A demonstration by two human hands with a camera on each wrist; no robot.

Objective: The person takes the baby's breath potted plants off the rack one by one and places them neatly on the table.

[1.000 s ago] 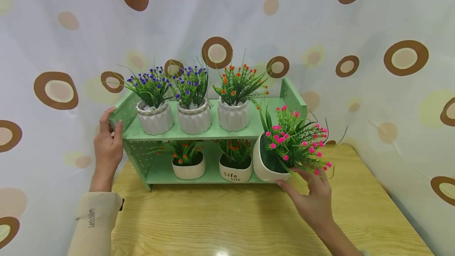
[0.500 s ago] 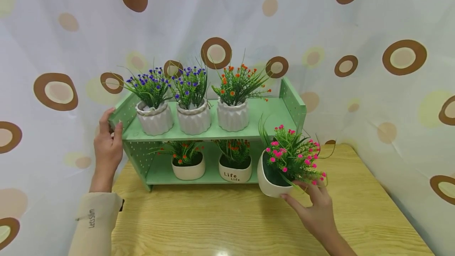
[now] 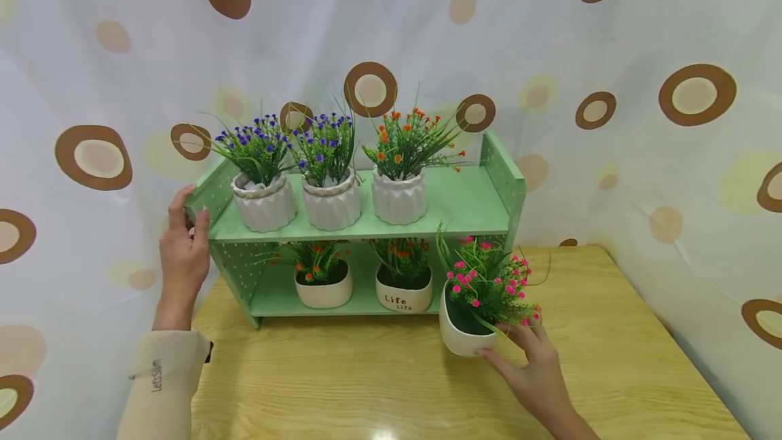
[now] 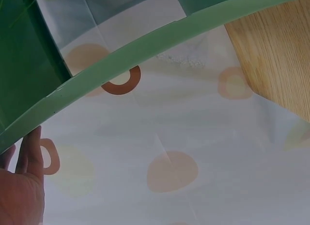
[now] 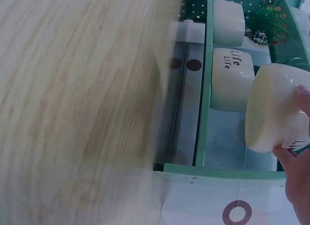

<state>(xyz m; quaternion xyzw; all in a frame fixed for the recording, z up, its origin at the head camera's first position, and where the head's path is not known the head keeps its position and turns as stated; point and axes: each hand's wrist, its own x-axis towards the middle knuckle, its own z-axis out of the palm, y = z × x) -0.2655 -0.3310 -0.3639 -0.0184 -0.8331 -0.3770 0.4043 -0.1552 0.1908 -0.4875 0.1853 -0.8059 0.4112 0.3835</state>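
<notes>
My right hand [image 3: 533, 373] pinches a cream plant pot [image 3: 466, 341] with pink artificial flowers [image 3: 467, 277], thumb low on its side. The pot is tilted and in front of the right end of the green two-tier shelf [image 3: 366, 231]. In the right wrist view its bottom and side [image 5: 276, 109] show beside the "Life" pot [image 5: 232, 84]. My left hand [image 3: 183, 250] grips the shelf's left side panel [image 3: 210, 189] near its front corner. In the left wrist view my fingers [image 4: 33, 157] touch the green edge [image 4: 145, 43].
Two fluted white pots with purple flowers [image 3: 264, 206] [image 3: 332, 207] and one with orange flowers [image 3: 400, 200] stand on the upper tier. Two cream pots [image 3: 324, 290] [image 3: 404, 297] with orange-red flowers sit below. The wooden table [image 3: 342, 379] extends in front; a patterned curtain [image 3: 415, 26] hangs behind.
My right hand has drawn the pink-flowered pot down and forward, away from the shelf's right end. My left hand stays on the side panel.
</notes>
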